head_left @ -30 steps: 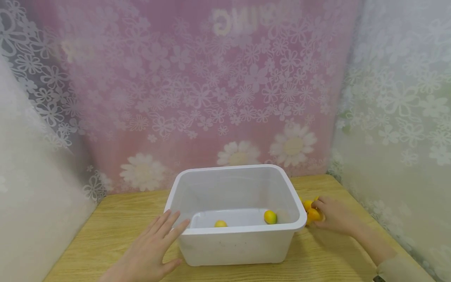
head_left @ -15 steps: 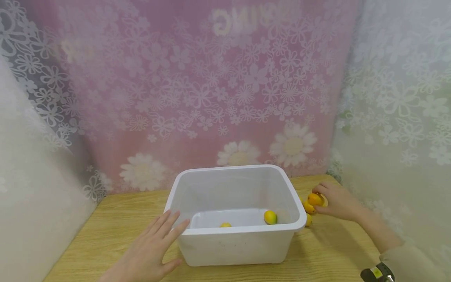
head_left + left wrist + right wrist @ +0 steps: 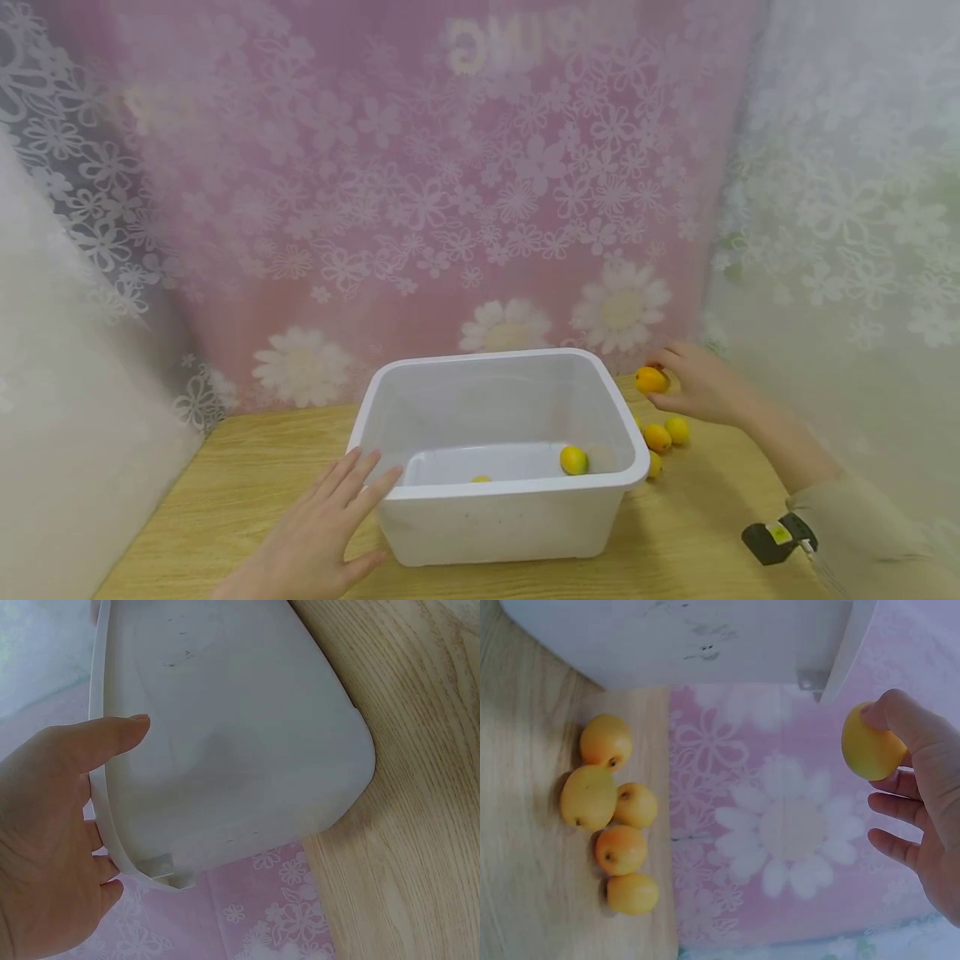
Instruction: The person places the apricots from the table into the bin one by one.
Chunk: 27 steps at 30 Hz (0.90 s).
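Observation:
A white plastic tub (image 3: 495, 525) stands on the wooden table. My left hand (image 3: 318, 517) lies at its near left corner, fingers straight and spread past the rim, thumb apart along the outer wall; in the left wrist view the left hand (image 3: 56, 825) has its thumb before the wall and its other fingertips partly hidden behind the rim. My right hand (image 3: 701, 383) pinches an oval yellow-orange mango-like fruit (image 3: 651, 380) in the air, right of the tub's far corner. Thumb and fingers hold this mango-like fruit (image 3: 870, 742) in the right wrist view, its lower side greenish.
Several similar loose fruits (image 3: 621, 850) lie clustered on the table right of the tub. Inside the tub are a yellow-green fruit (image 3: 573, 460) and another fruit (image 3: 481, 479) mostly hidden by the front wall. Flowered curtains (image 3: 487, 208) hang behind and at both sides.
My right hand has picked a mango-like fruit from the cluster and raised it up and away, slightly left. The fruit low in the tub has shifted behind the front wall. My left hand stays put.

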Tool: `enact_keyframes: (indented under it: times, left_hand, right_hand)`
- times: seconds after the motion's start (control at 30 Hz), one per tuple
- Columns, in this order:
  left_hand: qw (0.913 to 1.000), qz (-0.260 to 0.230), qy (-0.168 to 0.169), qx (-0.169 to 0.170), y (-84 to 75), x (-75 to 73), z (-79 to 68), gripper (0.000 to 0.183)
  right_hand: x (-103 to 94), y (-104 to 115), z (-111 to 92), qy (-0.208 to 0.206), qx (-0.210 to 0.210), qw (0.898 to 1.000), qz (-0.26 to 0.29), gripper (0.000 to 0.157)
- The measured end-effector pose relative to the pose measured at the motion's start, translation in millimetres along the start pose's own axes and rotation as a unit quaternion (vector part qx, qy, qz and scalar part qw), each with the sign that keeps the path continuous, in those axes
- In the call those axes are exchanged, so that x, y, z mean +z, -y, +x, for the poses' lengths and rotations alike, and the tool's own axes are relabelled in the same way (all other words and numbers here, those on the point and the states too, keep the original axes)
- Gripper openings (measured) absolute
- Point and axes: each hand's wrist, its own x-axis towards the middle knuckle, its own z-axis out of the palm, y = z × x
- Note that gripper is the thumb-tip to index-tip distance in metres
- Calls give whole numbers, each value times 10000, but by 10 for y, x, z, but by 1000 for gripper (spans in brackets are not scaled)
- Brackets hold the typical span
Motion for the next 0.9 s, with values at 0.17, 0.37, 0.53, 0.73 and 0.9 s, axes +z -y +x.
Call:
enact_keyframes:
  times: [0.17, 0.37, 0.53, 0.73, 0.9]
  left_hand:
    - [10000, 44, 31, -5, 3, -10, -3, 87]
    - [9999, 56, 128, -45, 0, -22, 0, 85]
    - [9999, 108, 70, -18, -2, -22, 2, 83]
    - [9997, 163, -172, 26, -7, -4, -2, 75]
    - [9998, 94, -160, -45, -15, 1, -4, 73]
  right_hand:
    - [-54, 94, 168, 23, -112, 9999, 5, 29]
    - [-81, 186, 317, 253, -109, 9996, -18, 30]
    - [-104, 256, 450, 478, 31, 9988, 69, 31]
    - [-77, 323, 593, 694, 121, 9973, 184, 32]
    - [-20, 374, 682, 804, 48, 9966, 194, 36]
